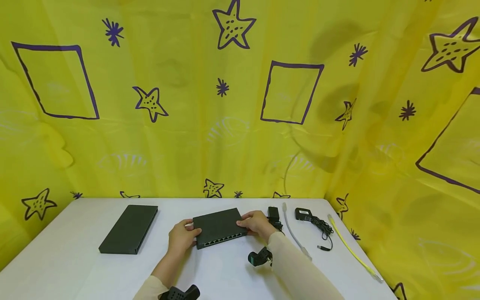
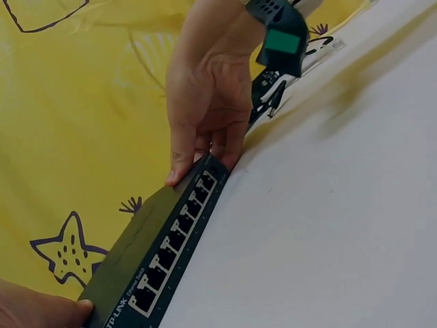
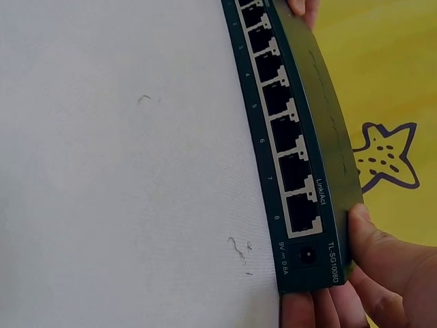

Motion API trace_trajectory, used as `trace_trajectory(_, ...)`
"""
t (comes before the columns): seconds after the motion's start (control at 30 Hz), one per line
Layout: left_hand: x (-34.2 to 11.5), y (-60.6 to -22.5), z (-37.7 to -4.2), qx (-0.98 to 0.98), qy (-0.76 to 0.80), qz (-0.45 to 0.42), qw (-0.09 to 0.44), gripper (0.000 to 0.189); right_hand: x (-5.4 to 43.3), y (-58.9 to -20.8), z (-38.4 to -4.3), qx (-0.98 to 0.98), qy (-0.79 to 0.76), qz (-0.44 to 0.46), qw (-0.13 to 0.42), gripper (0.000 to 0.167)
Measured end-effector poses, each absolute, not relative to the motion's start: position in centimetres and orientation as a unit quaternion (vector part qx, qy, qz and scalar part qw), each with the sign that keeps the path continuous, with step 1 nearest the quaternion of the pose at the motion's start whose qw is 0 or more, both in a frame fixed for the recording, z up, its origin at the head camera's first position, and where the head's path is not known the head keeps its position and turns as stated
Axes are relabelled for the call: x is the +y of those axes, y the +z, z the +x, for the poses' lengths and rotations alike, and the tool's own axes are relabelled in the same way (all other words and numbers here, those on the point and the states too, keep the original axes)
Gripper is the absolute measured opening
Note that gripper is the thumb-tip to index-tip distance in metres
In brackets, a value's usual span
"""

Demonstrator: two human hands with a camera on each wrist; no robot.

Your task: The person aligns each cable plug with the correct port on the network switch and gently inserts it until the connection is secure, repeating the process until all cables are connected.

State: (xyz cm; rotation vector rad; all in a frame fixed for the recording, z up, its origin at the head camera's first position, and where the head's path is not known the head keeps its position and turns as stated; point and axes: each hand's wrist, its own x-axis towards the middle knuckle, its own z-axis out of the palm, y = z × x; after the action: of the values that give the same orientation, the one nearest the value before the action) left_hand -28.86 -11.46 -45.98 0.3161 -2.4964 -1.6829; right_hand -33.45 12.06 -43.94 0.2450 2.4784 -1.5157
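Observation:
A dark TP-LINK Ethernet switch (image 1: 218,225) is held between both hands over the middle of the white table, its row of ports facing the person. My left hand (image 1: 181,236) grips its left end, thumb on the top face and fingers beneath. At the opposite end my right hand (image 1: 258,224) pinches the switch the same way. The right wrist view shows the port face (image 3: 290,150) with a round power socket (image 3: 308,255) beside port 8, near the right fingers. In the left wrist view the port row (image 2: 179,239) runs toward the right hand (image 2: 208,116).
A second dark flat box (image 1: 129,229) lies at the left. Right of the hands are a black power adapter (image 1: 273,214), a grey cable (image 1: 291,229), another adapter (image 1: 303,214) with a coiled cord, and a yellow cable (image 1: 352,250). A yellow patterned curtain (image 1: 180,146) hangs behind.

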Motion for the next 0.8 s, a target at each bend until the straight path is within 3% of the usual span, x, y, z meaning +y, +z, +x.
trace_trajectory(0.4,-11.9,-44.8,-30.6,-0.832,-0.543,0.117,-0.005,0.049,12.1,-44.2,-32.6,0.826,-0.545,0.106,0.097,0.036)
trace_trajectory(0.8,-12.3,-44.8,-31.0,-0.839,-0.534,0.098,-0.011,0.046,12.0,-44.6,-31.8,0.808,-0.570,0.112,0.096,0.036)
